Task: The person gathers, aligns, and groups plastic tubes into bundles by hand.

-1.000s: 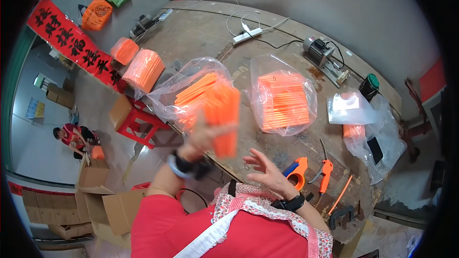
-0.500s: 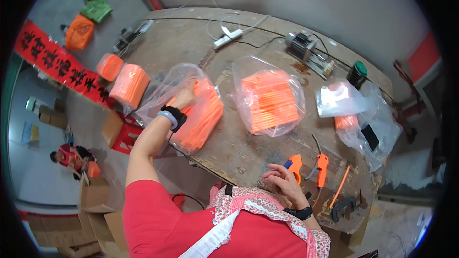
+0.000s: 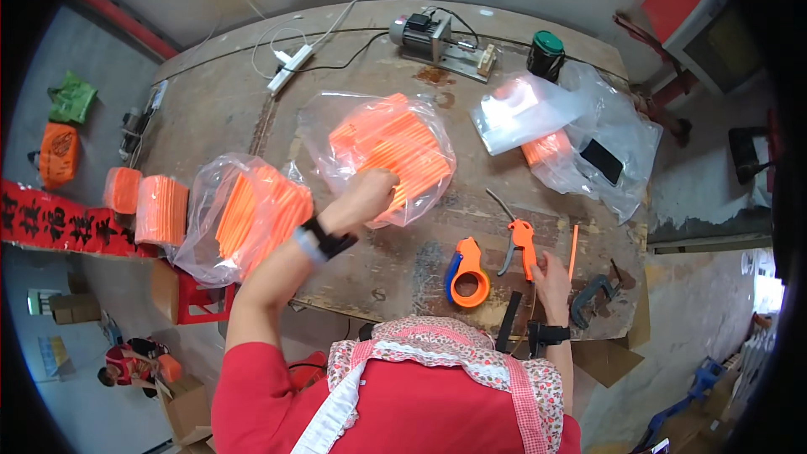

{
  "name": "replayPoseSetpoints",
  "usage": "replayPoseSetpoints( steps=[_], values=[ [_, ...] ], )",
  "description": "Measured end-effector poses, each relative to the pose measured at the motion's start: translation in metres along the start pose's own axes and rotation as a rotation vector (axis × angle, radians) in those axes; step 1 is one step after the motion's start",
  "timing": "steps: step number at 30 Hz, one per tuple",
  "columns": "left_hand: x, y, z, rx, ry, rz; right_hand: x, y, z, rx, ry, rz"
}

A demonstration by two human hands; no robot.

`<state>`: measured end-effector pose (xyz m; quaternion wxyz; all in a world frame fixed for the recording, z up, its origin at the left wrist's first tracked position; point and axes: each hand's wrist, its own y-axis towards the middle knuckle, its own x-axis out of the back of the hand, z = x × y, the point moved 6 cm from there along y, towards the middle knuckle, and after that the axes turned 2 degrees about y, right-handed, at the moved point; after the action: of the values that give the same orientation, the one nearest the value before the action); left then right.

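My left hand (image 3: 371, 195), closed with its fingers bent down, is over the lower edge of a clear plastic bag (image 3: 324, 122) full of thin orange sticks (image 3: 403, 151). What its fingers grip is hidden beneath the hand. On the right, my right hand (image 3: 552, 287) lies low over the table with its fingers partly apart. Its fingertips are beside the handle of an orange air blow gun (image 3: 522, 240). Just to the right of that hand a single orange stick (image 3: 574, 244) lies on the table. Left of the blow gun is an orange and blue tape dispenser (image 3: 468, 277).
Another open bag of orange sticks (image 3: 265, 210) lies left, beside wrapped orange bundles (image 3: 161, 208). A small motor (image 3: 424, 38), power strip (image 3: 290, 69) and green-lidded jar (image 3: 546, 52) stand at the back. A phone (image 3: 601, 160) rests on plastic bags. A clamp (image 3: 593, 298) lies right.
My left hand has moved from the left bag to the middle bag. My right hand has shifted right, from the tape dispenser to beside the blow gun. The whole view has turned rightward.
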<state>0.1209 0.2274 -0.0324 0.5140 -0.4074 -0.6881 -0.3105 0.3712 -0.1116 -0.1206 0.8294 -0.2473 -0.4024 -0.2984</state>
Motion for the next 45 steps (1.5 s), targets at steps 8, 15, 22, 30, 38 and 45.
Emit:
replayPoseSetpoints(
  steps=[8, 15, 22, 30, 38, 45],
  values=[
    [-0.122, 0.062, 0.035, 0.172, 0.210, 0.353, -0.007, 0.005, 0.025, 0.046, -0.163, -0.031],
    [-0.136, 0.062, 0.025, 0.385, 0.125, 0.087, -0.016, 0.013, 0.008, -0.063, -0.146, 0.056],
    [-0.118, 0.081, 0.057, 0.465, -0.004, -0.076, -0.023, 0.018, 0.001, -0.011, -0.026, 0.050],
    [-0.078, 0.054, 0.085, 0.508, -0.096, 0.090, -0.042, -0.004, -0.014, -0.161, 0.951, 0.382],
    [0.036, 0.020, -0.004, -0.007, -0.198, -0.457, 0.032, -0.075, 0.050, -0.160, 1.438, 0.578],
    [0.089, 0.009, -0.046, -0.322, 0.063, -0.516, 0.066, -0.122, 0.091, 0.074, 0.904, 0.571]
  ],
)
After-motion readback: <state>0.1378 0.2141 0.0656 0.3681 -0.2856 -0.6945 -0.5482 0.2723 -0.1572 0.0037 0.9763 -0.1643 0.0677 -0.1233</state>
